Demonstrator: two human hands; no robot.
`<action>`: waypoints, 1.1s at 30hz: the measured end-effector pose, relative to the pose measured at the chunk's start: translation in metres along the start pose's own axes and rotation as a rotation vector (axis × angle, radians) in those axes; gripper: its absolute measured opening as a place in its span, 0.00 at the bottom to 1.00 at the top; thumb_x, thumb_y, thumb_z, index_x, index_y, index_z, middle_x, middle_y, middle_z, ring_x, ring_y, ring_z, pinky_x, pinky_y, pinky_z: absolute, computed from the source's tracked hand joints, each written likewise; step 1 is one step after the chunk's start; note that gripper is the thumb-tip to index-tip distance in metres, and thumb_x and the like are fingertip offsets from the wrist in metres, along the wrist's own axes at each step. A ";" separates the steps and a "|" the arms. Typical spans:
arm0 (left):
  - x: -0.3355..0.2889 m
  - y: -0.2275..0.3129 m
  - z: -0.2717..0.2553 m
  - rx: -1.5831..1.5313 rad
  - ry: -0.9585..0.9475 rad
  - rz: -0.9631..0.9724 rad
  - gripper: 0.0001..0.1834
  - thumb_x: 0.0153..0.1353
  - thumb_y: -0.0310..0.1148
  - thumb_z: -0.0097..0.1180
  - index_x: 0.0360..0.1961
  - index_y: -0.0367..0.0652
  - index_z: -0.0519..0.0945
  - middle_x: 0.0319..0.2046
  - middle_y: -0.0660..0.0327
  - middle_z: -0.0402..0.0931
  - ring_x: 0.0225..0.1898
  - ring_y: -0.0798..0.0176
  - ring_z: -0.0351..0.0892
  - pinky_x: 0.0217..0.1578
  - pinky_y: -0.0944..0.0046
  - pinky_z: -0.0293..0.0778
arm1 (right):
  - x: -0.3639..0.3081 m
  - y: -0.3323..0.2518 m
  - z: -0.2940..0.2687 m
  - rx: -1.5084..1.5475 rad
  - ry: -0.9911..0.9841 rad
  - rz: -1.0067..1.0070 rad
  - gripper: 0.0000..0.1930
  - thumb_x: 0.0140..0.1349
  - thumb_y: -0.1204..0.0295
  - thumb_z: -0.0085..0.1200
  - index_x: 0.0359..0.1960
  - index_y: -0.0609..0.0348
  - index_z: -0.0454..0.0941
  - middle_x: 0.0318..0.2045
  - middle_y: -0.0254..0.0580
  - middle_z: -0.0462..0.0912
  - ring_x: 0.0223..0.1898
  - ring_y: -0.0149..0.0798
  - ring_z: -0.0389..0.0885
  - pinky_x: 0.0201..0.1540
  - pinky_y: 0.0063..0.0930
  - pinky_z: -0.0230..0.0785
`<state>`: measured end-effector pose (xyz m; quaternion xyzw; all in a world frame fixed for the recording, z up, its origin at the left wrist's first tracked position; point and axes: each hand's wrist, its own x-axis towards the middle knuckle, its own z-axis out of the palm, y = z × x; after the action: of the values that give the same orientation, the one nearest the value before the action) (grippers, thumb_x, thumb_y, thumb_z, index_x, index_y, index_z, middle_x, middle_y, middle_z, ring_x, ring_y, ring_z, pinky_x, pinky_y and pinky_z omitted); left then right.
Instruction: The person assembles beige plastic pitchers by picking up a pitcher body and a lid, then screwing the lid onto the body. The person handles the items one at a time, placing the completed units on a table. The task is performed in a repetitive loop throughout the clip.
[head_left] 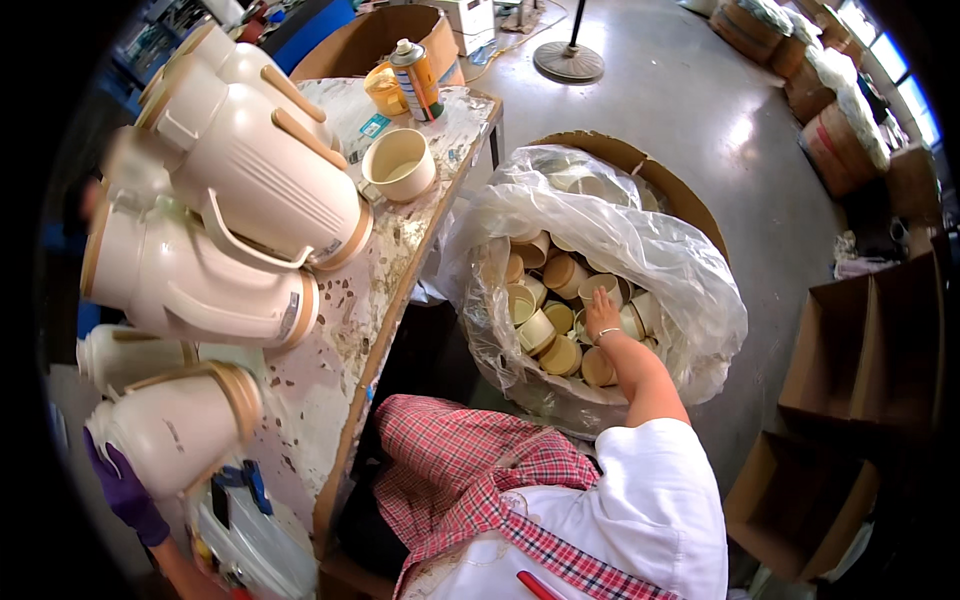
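Observation:
My left hand (127, 492), in a purple glove, is closed against the base end of a cream thermos jug (180, 430) that lies on its side at the worktable's near left. The jug's tan-rimmed end points right. My bare right hand (602, 318), with a bracelet at the wrist, reaches into a large round carton lined with clear plastic (680, 265). Its fingers are stretched over a cream cup (601, 287) and touch it. Around it lie several more cups, some with tan bottoms (564, 274) showing. The right thumb cannot be made out clearly.
More cream jugs (270, 150) crowd the table's left side. A single cup (399, 165), a spray can (416, 80) and a roll of yellow tape (384, 90) stand towards its far end. Cardboard boxes (835, 340) stand at the right; a round metal stand base (568, 62) is farther back.

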<state>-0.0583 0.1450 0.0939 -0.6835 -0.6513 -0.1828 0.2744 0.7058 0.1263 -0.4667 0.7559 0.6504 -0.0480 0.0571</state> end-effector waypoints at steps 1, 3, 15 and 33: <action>-0.006 0.018 -0.017 0.008 -0.030 -0.048 0.23 0.69 0.36 0.44 0.63 0.43 0.65 0.57 0.53 0.71 0.51 0.53 0.76 0.47 0.61 0.72 | 0.008 0.007 0.011 -0.104 0.130 -0.110 0.16 0.57 0.70 0.47 0.46 0.59 0.77 0.56 0.48 0.68 0.61 0.47 0.63 0.67 0.40 0.49; -0.026 0.043 -0.032 0.010 -0.085 -0.177 0.23 0.68 0.37 0.44 0.63 0.45 0.66 0.55 0.52 0.73 0.48 0.50 0.77 0.44 0.60 0.72 | 0.012 0.014 -0.014 -0.135 -0.204 -0.102 0.19 0.57 0.69 0.47 0.49 0.59 0.77 0.57 0.44 0.71 0.60 0.43 0.66 0.68 0.38 0.46; -0.099 0.204 -0.096 0.247 0.076 -0.104 0.36 0.57 0.45 0.59 0.63 0.39 0.63 0.58 0.49 0.67 0.58 0.49 0.68 0.57 0.54 0.64 | -0.050 -0.134 -0.246 2.437 -0.713 0.123 0.21 0.63 0.61 0.48 0.54 0.61 0.73 0.50 0.47 0.78 0.50 0.47 0.77 0.56 0.43 0.69; -0.208 0.257 -0.073 -1.052 0.248 -0.285 0.45 0.50 0.32 0.66 0.65 0.33 0.55 0.56 0.44 0.65 0.57 0.44 0.67 0.57 0.53 0.64 | -0.169 -0.330 -0.484 0.961 0.167 -1.492 0.58 0.32 0.60 0.76 0.65 0.67 0.51 0.60 0.59 0.58 0.61 0.55 0.61 0.62 0.45 0.57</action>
<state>0.1865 -0.0646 -0.0107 -0.6069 -0.5210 -0.5975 -0.0567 0.3535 0.0820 0.0287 0.0790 0.8850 -0.2848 -0.3598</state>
